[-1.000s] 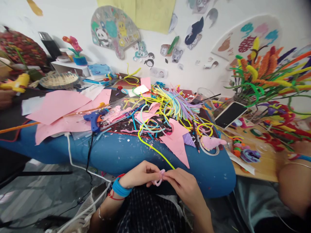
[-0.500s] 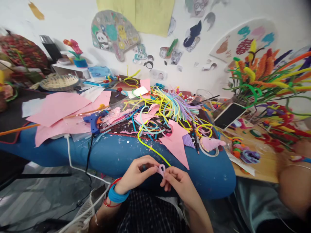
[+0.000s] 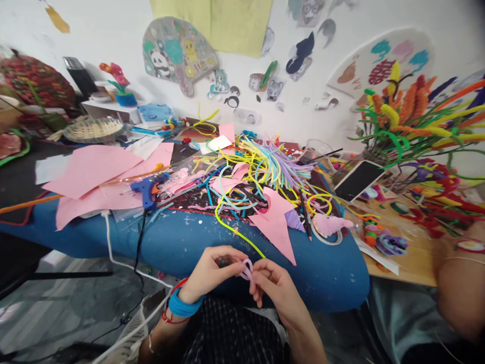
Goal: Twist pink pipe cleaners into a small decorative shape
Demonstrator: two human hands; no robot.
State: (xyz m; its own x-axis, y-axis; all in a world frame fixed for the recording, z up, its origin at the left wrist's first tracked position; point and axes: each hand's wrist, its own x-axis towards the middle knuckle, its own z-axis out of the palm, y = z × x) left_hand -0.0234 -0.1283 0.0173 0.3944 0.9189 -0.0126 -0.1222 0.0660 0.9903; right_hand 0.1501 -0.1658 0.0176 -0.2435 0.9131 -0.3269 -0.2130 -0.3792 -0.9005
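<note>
Between my hands is a pale lilac pipe cleaner (image 3: 247,270) bent into a small loop, held above my lap at the padded blue edge (image 3: 182,242) of the table. My left hand (image 3: 217,268), with a blue band on its wrist, pinches the loop's left side between thumb and fingers. On the other side, my right hand (image 3: 275,280) is closed with thumb and fingertips on the loop. Just beyond them, a yellow-green pipe cleaner (image 3: 242,235) hangs over the edge. Pink felt (image 3: 276,217) with a pointed corner lies to its right.
A heap of yellow, blue and lilac pipe cleaners (image 3: 269,162) covers the table's middle. A blue glue gun (image 3: 146,192) with its cord and pink sheets (image 3: 94,169) lie left. A phone (image 3: 359,181) leans at right, near another person's arm (image 3: 462,288).
The lilac loop has turned and shifted slightly left and down between my fingers. My right hand has moved a little left, closer to my left hand.
</note>
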